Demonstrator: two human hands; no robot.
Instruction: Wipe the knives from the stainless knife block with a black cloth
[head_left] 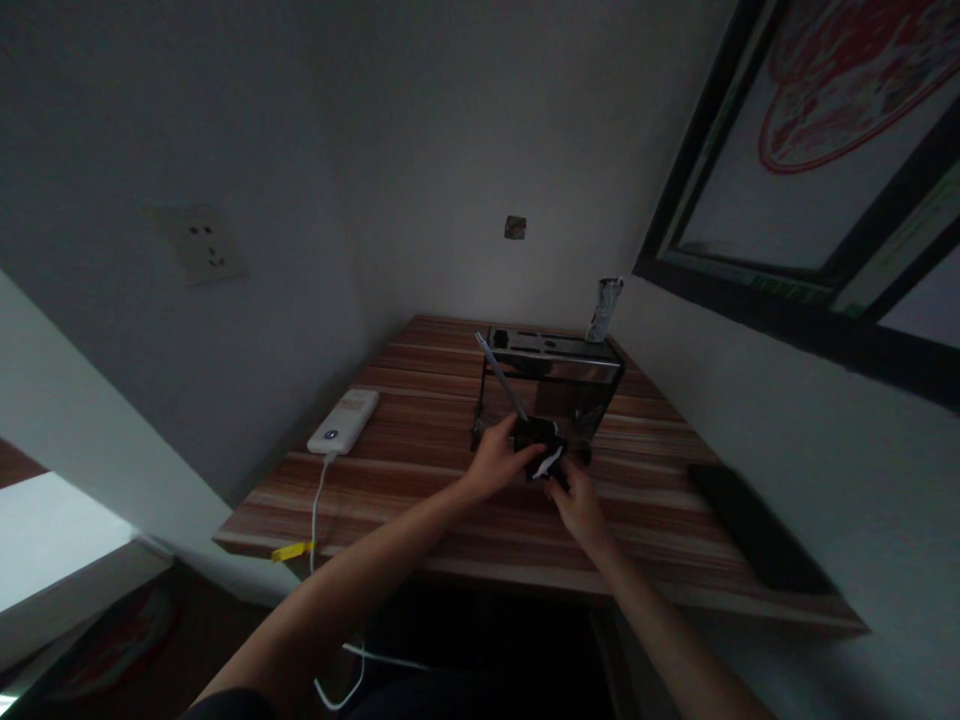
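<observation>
Both my hands meet over a wooden desk point(420, 420), in front of a small glass tank with a dark rim point(570, 375). My left hand point(496, 458) is closed round a small black object with a white mark point(541, 448). A thin grey rod or tube point(501, 378) rises from that object up and to the left. My right hand point(577, 500) pinches the same black object from below right. The room is dim, so I cannot make out what the object is.
A white power bank point(343, 421) lies at the desk's left, its white cable point(319, 500) hanging over the front edge with a yellow tag point(292, 550). A flat black slab point(757, 525) lies at the right. A silvery packet point(604, 308) stands behind the tank. A wall socket point(201, 243) is on the left wall.
</observation>
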